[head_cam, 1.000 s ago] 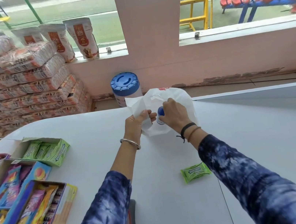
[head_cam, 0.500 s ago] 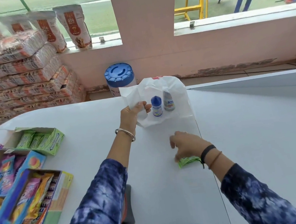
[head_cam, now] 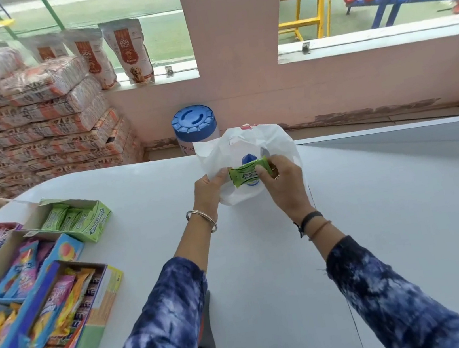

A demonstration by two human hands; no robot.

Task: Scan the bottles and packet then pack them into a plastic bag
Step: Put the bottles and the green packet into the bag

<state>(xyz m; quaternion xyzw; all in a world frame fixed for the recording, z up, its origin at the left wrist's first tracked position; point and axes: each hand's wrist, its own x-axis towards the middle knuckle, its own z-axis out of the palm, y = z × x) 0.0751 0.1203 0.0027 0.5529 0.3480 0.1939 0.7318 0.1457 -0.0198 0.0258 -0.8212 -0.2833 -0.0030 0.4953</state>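
Green foil packet [head_cam: 247, 173]: a small chewing-gum pack, held at the mouth of the white plastic bag [head_cam: 274, 143], near the far edge of the table. Judged light and slightly crushable; the glossy wrapper may slip under a loose pinch.
Grip point, packet: best taken by its short ends or across its flat faces; a firm fingertip pinch should be enough.
Right hand [head_cam: 283, 183]: closed on the right end of the packet, fingers wrapped over it.
Left hand [head_cam: 210, 191]: clamped on the near left rim of the bag, holding the mouth open; its fingertips are touching or just beside the left end of the packet, which of the two cannot be told.
Blue-capped bottle [head_cam: 248, 159]: upright inside the bag, directly behind the packet. A second bottle beside it is mostly hidden. Both judged rigid, small and easy to tip.
Plastic bag: thin, limp film that will not stand open by itself. It should be held at the rim, as it is.
Table [head_cam: 391, 209]: smooth, pale, flat top; bare across its right half. Objects will slide easily on it.
Left edge of table: open cartons of gum [head_cam: 75, 219] and sweets [head_cam: 29, 296].
Room: pink wall with windows behind the table; stacked sacks [head_cam: 33, 125] at far left; a blue-lidded tub [head_cam: 194, 124] beyond the far edge.
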